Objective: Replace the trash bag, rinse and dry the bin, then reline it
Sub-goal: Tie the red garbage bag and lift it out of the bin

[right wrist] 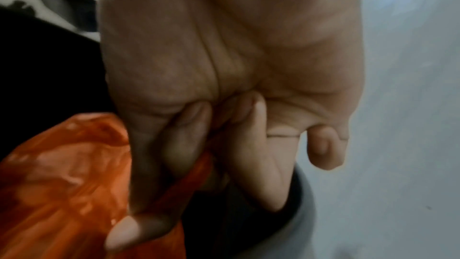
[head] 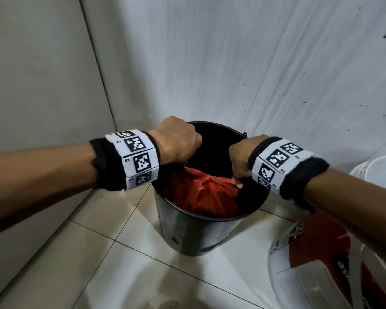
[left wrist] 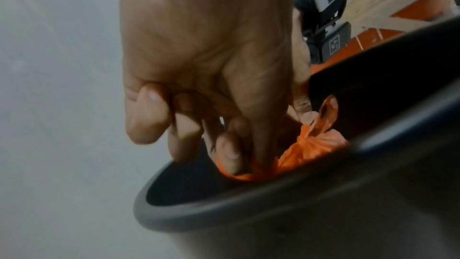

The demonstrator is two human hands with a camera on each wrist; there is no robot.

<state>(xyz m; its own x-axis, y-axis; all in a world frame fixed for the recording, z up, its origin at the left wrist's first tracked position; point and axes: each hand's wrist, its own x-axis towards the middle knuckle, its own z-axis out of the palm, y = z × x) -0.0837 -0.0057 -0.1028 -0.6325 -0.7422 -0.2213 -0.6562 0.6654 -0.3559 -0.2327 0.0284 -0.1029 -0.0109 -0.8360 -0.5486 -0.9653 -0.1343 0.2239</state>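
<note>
Both hands (head: 178, 141) (head: 243, 157) clenched on red bag (head: 201, 192) inside bin (head: 187, 230).

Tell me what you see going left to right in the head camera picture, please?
left hand → red trash bag inside the bin → right hand → white container at the right edge.
</note>
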